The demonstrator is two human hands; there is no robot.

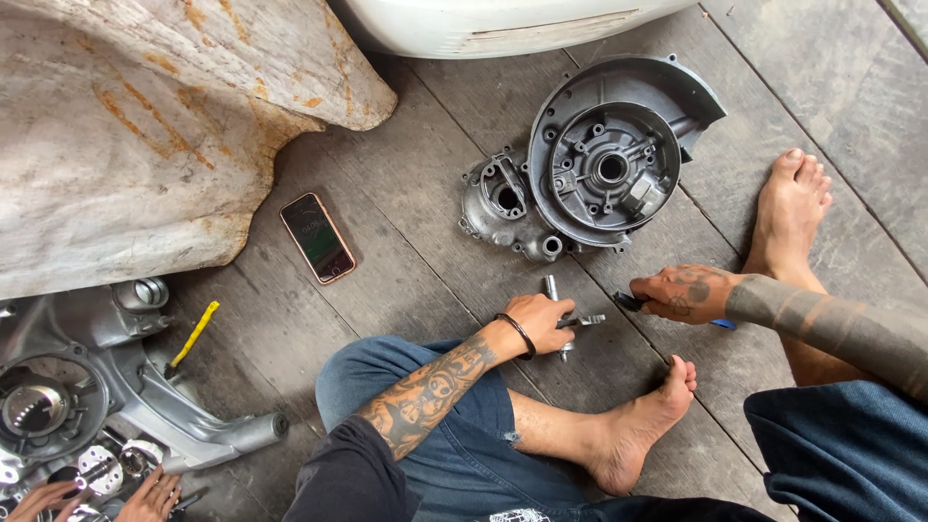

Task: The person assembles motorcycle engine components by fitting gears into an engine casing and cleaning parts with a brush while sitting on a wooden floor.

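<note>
My left hand (538,323), with a black band on its wrist, grips a small metal shaft with a cross arm (553,288) just above the wooden floor. My right hand (682,294) is closed around a blue-handled tool (723,324), whose dark tip points toward the shaft's cross arm. A grey engine casing half (599,164) lies open side up on the planks just beyond both hands. My bare feet (638,425) rest on either side of the hands.
A phone (317,237) lies screen up to the left. A yellow-handled screwdriver (193,336) sits beside another engine casing (87,377) at lower left, where another person's hands (145,495) work. A worn pale panel (126,126) and a white body part (483,24) lie beyond.
</note>
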